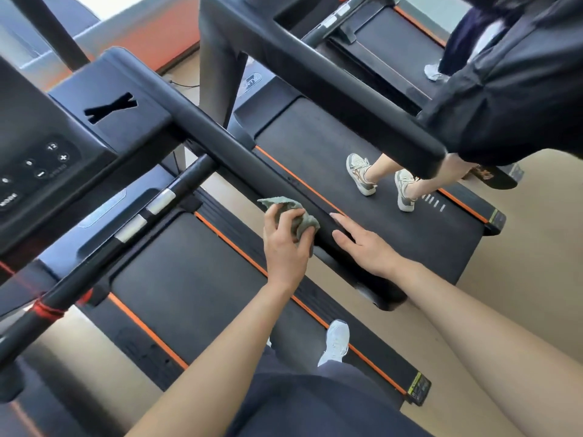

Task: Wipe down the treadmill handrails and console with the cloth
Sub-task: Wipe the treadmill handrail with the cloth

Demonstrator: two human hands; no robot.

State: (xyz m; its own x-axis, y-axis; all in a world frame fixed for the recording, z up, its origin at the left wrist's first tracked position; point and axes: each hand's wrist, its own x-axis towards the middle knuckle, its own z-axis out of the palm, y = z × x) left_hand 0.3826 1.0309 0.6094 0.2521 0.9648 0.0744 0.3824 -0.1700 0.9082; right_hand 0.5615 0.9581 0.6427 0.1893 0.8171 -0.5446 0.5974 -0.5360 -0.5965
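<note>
Both hands were on the long black padded handrail (239, 152). Left hand (285, 244) clutched the crumpled grey-green cloth (295, 212) against its side; right hand (362, 244) lay flat, fingers straight (steadying, likely). Handrail step in hand; next needs a stroke toward the dark button console (38, 165).

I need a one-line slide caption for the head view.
Left hand grips a crumpled grey-green cloth against the black padded treadmill handrail; the right hand rests flat on it.
</note>
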